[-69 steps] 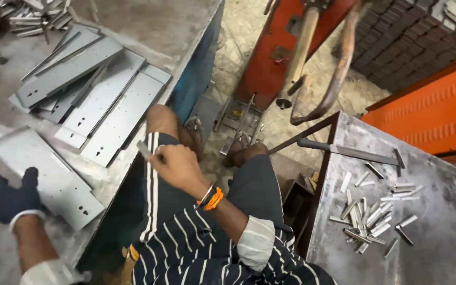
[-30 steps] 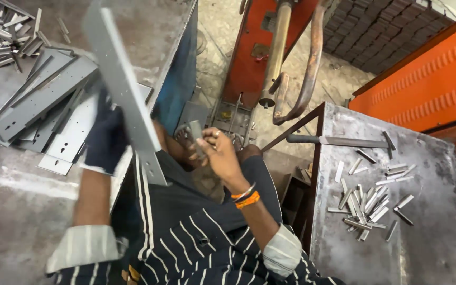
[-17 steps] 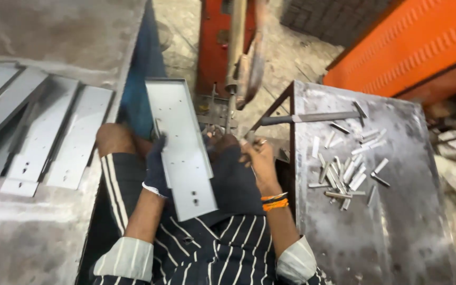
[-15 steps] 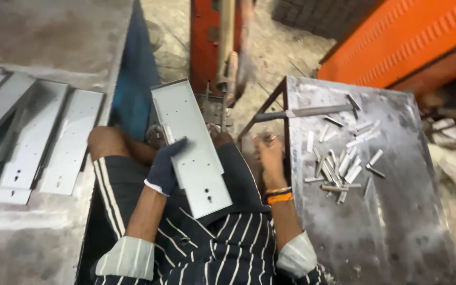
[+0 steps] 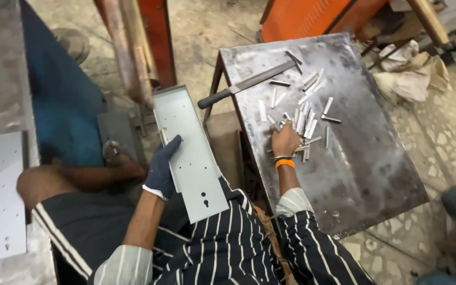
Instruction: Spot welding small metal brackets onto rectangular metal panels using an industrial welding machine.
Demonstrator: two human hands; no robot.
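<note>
Right of centre on the steel worktop, the bare right hand is closing its grip over short metal pins, while the gloved left hand is pinching the long plate running upper-left to lower-right.

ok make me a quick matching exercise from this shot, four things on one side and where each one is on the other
Things:
1. grey metal panel
2. long file
3. short metal pieces
4. orange wristband

Places:
A. on the right wrist
B. scattered on the steel table
C. held by the gloved left hand
D. lying across the table's far left corner

Pairs: 1-C, 2-D, 3-B, 4-A
</note>
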